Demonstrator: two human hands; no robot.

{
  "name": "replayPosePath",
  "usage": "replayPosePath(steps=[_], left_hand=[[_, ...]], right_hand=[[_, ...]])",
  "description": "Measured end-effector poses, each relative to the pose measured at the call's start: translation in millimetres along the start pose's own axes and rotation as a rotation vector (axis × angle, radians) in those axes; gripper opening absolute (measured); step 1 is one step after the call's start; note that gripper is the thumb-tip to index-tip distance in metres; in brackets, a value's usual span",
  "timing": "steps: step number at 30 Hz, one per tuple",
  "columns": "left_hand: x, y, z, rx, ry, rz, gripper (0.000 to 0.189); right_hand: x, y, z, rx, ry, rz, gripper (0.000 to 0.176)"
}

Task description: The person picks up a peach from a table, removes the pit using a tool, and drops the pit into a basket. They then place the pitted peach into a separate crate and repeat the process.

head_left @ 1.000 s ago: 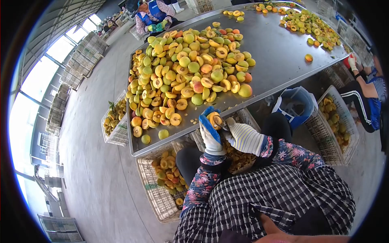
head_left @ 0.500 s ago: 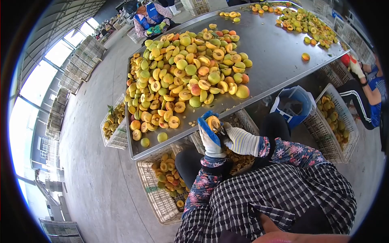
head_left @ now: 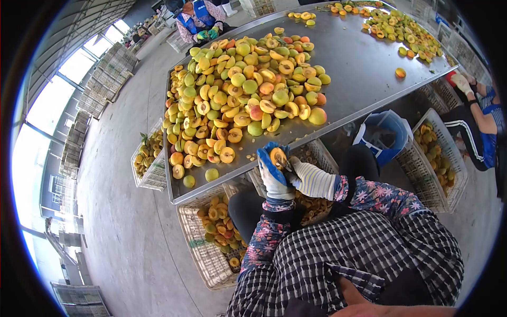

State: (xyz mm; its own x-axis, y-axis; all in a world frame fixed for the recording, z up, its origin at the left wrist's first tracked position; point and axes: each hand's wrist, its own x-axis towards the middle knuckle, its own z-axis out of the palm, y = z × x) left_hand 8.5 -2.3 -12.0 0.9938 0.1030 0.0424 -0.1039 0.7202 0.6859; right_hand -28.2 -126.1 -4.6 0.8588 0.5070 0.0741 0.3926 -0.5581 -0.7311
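Note:
My left hand (head_left: 272,178), in a white glove with a blue coated palm, is wrapped round a peach half (head_left: 277,157), its orange cut face turned up. Closed beside it, my right hand (head_left: 312,178) in a striped knit glove holds a small dark metal tool (head_left: 288,167) against the fruit; its exact shape is mostly hidden. Both hands are just off the near edge of the metal table (head_left: 348,79). A large pile of halved and whole peaches (head_left: 248,87) lies beyond them. Under my hands a crate (head_left: 320,153) holds pieces too small to make out.
To my left stands a crate of peach halves (head_left: 224,232). Another fruit crate (head_left: 153,177) sits by the table's left corner. At right are a blue bucket (head_left: 377,153) and a filled crate (head_left: 457,193). Co-workers sit at the far left (head_left: 198,18) and right (head_left: 488,113).
The tool and my right hand have shifted slightly left against the peach half, which is tilted a little differently in my left hand. The far co-worker's hands have moved slightly.

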Motion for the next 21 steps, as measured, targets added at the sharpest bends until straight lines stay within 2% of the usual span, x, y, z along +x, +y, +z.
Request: replayPosePath(steps=[3,5,7,9,11,14,15,16,17,19,21], left_hand=[[-4,-2,-1,-0.045,0.009,0.003,0.034],[-10,-1,1,0.004,-0.004,0.028,0.033],[-11,1,4,-0.014,-0.012,0.001,0.033],[-10,4,4,-0.1,-0.009,-0.081,0.034],[-9,-5,-8,0.149,0.015,-0.017,0.035],[-8,-2,-4,0.145,-0.025,0.009,0.035],[-9,0,-2,0.076,-0.044,0.005,0.036],[-7,0,-3,-0.171,0.013,-0.106,0.035],[-4,4,-4,-0.174,-0.036,-0.137,0.035],[0,13,-4,-0.216,-0.006,-0.243,0.038],[0,16,-3,-0.127,-0.01,-0.193,0.04]], right_hand=[[0,6,14,0.094,0.16,0.025,0.025],[0,21,19,0.079,0.139,-0.148,0.028],[4,35,21,0.108,0.072,-0.149,0.03],[9,39,18,0.185,-0.045,0.024,0.03],[7,36,19,0.308,-0.019,0.053,0.028],[-2,-3,7,0.555,0.22,-0.123,0.026],[-5,-14,-9,0.631,0.061,0.077,0.028],[-4,-26,-29,0.697,-0.097,0.282,0.03],[-2,-26,-34,0.675,-0.134,0.301,0.032],[2,-27,-46,0.628,-0.209,0.335,0.037],[4,-6,-35,0.529,-0.1,0.047,0.039]])
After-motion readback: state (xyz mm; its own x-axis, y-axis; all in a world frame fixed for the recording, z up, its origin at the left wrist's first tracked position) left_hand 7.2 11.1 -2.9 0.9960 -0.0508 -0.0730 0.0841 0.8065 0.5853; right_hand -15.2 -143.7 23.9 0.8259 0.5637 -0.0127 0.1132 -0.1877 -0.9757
